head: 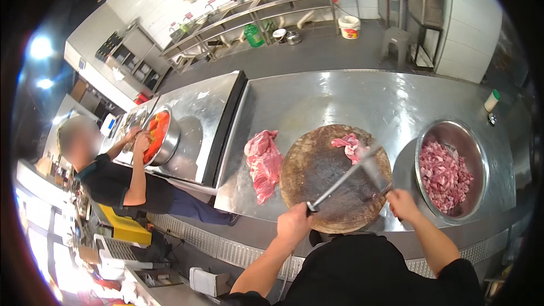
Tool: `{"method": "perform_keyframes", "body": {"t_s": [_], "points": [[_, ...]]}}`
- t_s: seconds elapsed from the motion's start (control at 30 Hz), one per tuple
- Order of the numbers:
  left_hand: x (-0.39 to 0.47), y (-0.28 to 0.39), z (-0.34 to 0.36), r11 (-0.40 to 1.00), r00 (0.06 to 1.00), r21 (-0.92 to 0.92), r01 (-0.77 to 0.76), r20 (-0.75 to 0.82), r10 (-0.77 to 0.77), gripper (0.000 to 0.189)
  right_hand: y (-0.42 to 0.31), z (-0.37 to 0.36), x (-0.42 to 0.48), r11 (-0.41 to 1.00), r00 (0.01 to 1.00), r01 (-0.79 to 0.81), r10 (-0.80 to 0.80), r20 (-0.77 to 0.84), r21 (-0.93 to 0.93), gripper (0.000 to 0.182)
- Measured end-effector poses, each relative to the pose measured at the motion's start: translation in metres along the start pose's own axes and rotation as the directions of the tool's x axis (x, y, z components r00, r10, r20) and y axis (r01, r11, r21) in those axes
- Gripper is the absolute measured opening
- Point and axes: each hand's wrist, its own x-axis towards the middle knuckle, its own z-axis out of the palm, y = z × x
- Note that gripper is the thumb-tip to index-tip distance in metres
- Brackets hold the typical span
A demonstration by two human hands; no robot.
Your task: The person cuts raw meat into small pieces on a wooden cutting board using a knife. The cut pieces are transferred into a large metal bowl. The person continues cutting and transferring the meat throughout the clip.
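My left hand [294, 222] grips the black handle of a honing steel [340, 182], whose rod points up and to the right over a round wooden chopping block [314, 178]. In my right hand [401, 206] is a cleaver [373, 173], its blade blurred and close to the rod; whether they touch I cannot tell. A small piece of raw meat [349, 143] lies on the far part of the block. Left of the block, a large slab of raw meat [263, 165] rests on the steel table [297, 97]. A metal bowl [478, 170] on the right holds diced raw meat [444, 174].
A co-worker [127, 187] stands at the left counter with both hands by a metal bowl [172, 140] of red and orange pieces. A green-capped bottle [492, 101] stands at the table's far right. Sinks [272, 2], a white bucket [349, 27] and a grey stool [395, 42] are beyond.
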Motion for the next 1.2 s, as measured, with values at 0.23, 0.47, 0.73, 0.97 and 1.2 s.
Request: {"method": "perform_keyframes", "body": {"t_s": [0.23,0.47,0.73,0.97,1.2], "points": [[0.023,-0.029,0.020,0.987,0.998,0.147,0.064,-0.006,-0.064,0.027,-0.104,0.003,-0.043,0.850,0.876,-0.402,0.248,0.414,0.341,0.027],[0.023,-0.001,-0.016,0.999,0.998,-0.018,0.032,-0.060,-0.033,0.029,-0.144,-0.043,0.009,0.860,0.974,0.167,-0.070,-0.213,0.482,0.033],[-0.005,-0.132,0.029,0.841,0.845,0.084,0.534,-0.068,-0.530,0.036,-0.019,0.018,-0.044,0.945,0.984,-0.177,0.167,-0.061,-0.276,0.044],[0.021,-0.147,0.047,0.912,0.933,0.198,0.359,-0.090,-0.348,0.049,0.018,0.030,-0.083,0.937,0.934,-0.334,0.313,-0.174,-0.107,0.047],[0.204,-0.015,0.094,0.896,0.885,0.011,-0.444,-0.149,0.441,0.037,0.022,0.039,-0.093,0.959,0.953,-0.283,0.280,-0.113,-0.011,0.047]]}}
